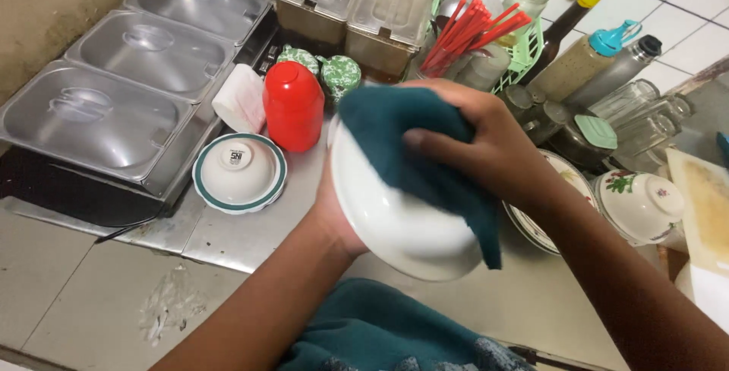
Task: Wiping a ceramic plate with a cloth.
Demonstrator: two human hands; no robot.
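My left hand (pixel 328 215) grips the rim of a white bowl (pixel 387 219), tilted so its outside faces me, above the counter. My right hand (pixel 486 143) presses a dark teal cloth (pixel 425 158) against the bowl's outer wall; the cloth drapes down past the bowl's right side. Most of my left hand's fingers are hidden behind the bowl.
An upturned green-rimmed bowl (pixel 239 173), a red container (pixel 294 105) and a paper roll (pixel 241 97) stand to the left. Steel lidded trays (pixel 99 120) line the far left. Floral bowls and plates (pixel 638 204), bottles, glasses and red chopsticks (pixel 471 33) crowd the right and back.
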